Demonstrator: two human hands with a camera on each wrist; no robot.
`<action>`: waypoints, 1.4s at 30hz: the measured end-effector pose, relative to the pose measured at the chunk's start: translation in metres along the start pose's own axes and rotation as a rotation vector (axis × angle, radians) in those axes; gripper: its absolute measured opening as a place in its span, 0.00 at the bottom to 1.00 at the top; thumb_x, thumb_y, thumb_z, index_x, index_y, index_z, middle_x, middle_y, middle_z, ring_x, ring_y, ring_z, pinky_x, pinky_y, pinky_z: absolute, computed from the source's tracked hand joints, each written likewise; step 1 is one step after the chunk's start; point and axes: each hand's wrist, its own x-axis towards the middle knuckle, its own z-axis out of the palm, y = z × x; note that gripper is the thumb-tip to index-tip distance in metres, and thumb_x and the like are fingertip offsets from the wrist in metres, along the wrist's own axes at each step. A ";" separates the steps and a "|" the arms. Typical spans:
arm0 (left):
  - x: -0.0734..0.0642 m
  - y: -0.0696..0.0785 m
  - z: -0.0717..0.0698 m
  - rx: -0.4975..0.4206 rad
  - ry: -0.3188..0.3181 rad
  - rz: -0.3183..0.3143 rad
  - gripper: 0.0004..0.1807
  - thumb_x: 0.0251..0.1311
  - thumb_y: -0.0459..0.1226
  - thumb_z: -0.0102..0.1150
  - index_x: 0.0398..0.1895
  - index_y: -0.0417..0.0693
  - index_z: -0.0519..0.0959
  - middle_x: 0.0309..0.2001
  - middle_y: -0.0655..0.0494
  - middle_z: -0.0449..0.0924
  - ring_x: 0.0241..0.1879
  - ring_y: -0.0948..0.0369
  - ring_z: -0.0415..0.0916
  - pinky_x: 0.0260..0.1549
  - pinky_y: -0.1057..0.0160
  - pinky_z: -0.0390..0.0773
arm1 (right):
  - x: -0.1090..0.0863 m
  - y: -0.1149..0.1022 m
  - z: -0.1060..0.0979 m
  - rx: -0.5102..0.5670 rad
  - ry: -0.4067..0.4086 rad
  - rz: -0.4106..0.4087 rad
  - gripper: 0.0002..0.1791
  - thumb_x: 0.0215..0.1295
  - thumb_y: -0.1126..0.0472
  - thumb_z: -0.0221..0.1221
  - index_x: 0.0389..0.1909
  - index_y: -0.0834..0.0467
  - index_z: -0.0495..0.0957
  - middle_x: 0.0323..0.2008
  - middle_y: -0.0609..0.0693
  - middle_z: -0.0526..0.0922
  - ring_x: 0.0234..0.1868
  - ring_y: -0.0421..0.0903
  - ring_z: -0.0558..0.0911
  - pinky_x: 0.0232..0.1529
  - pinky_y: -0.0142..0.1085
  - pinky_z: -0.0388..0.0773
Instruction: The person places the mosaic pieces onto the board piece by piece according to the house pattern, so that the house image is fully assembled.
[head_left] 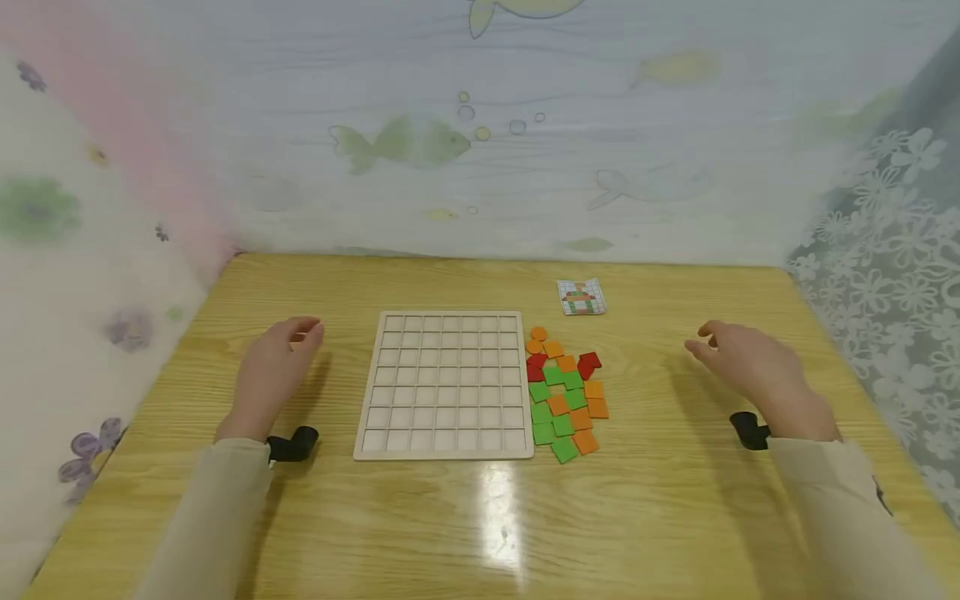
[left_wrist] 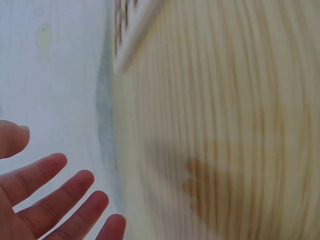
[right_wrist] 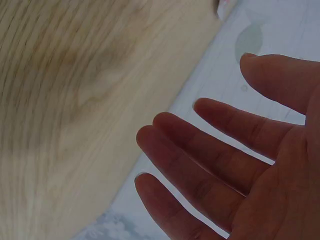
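My left hand (head_left: 274,367) hovers over the table to the left of a pale wooden grid board (head_left: 448,454), holding nothing. In the left wrist view its fingers (left_wrist: 55,205) are spread and relaxed, and a corner of the board (left_wrist: 131,42) shows at the top. On the far right, my right hand (head_left: 753,362) is held above the table, also without anything in it. Its fingers (right_wrist: 200,160) are loosely extended in the right wrist view. Beside the board's right edge lies a loose group of green tiles (head_left: 542,412), orange tiles (head_left: 581,419) and red tiles (head_left: 587,367).
Two round orange discs (head_left: 538,333) lie at the top of the tile group. Behind it rests a small printed pattern card (head_left: 581,297). The wooden table (head_left: 420,525) meets a fish-patterned curtain (head_left: 420,192) at the back, with floral cloth (head_left: 885,242) on the right.
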 end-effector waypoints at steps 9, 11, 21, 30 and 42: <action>-0.009 0.021 0.032 -0.100 -0.165 -0.026 0.34 0.60 0.61 0.35 0.63 0.53 0.63 0.55 0.47 0.68 0.50 0.49 0.68 0.41 0.50 0.70 | 0.013 -0.024 0.036 0.249 0.010 -0.123 0.22 0.65 0.46 0.47 0.48 0.60 0.73 0.42 0.57 0.78 0.42 0.54 0.75 0.41 0.49 0.69; -0.009 0.022 0.039 -0.116 -0.194 -0.044 0.33 0.61 0.60 0.36 0.64 0.53 0.62 0.54 0.48 0.68 0.44 0.52 0.73 0.38 0.54 0.71 | 0.017 -0.031 0.046 0.354 0.002 -0.139 0.22 0.65 0.45 0.48 0.48 0.58 0.73 0.39 0.54 0.79 0.41 0.52 0.75 0.43 0.46 0.69; -0.007 0.019 0.062 -0.386 -0.210 -0.131 0.32 0.64 0.52 0.43 0.67 0.48 0.56 0.49 0.46 0.72 0.31 0.57 0.76 0.29 0.63 0.78 | 0.040 -0.061 0.066 0.711 -0.060 -0.112 0.23 0.62 0.44 0.51 0.50 0.56 0.73 0.39 0.53 0.79 0.36 0.48 0.77 0.39 0.39 0.73; -0.010 0.018 0.065 -0.165 -0.221 -0.098 0.32 0.60 0.55 0.47 0.64 0.52 0.62 0.23 0.53 0.73 0.20 0.59 0.70 0.25 0.62 0.71 | 0.054 -0.098 0.067 0.564 -0.077 -0.228 0.15 0.60 0.52 0.57 0.43 0.55 0.76 0.32 0.49 0.75 0.33 0.46 0.71 0.37 0.38 0.66; -0.002 0.013 0.059 -0.032 -0.267 0.017 0.30 0.60 0.51 0.50 0.65 0.56 0.61 0.14 0.58 0.71 0.12 0.60 0.62 0.24 0.62 0.65 | 0.051 -0.116 0.069 0.412 -0.128 -0.297 0.16 0.52 0.57 0.64 0.42 0.51 0.77 0.34 0.51 0.68 0.36 0.47 0.67 0.37 0.38 0.66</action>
